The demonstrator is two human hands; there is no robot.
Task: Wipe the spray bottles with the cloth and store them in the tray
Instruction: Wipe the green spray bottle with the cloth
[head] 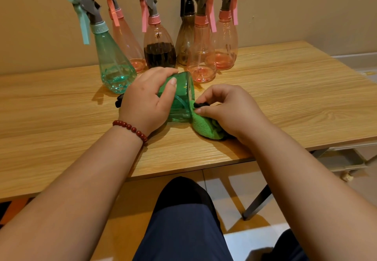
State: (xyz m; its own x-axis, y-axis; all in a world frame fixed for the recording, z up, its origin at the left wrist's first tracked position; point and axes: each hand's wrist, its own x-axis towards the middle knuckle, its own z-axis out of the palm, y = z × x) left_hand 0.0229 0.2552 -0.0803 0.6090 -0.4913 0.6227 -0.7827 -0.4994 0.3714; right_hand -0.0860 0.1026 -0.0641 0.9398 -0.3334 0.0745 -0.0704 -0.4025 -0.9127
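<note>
The green spray bottle (pixel 181 97) is gripped on its side over the table (pixel 285 97) by the left hand (pixel 146 101), fingers (pixel 161 70) wrapped round it, so the sprayer end is mostly hidden. The green cloth (pixel 206 127) is pinched against its base by the right hand (pixel 230 109), and is half covered.

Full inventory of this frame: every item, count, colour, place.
Clear green plastic spray bottle: 1, green, on its side, table centre
Green fluffy cloth: 1, green, at that bottle's base
Pink plastic spray bottles: 4, pink, standing at back; one holds dark liquid
Teal plastic spray bottle: 1, teal, standing back left
Smoky brown spray bottle: 1, brown, back centre
Wooden table: 1, light wood
Bead bracelet: 1, dark red, left wrist
Left hand: grips green bottle
Right hand: pinches cloth
</note>
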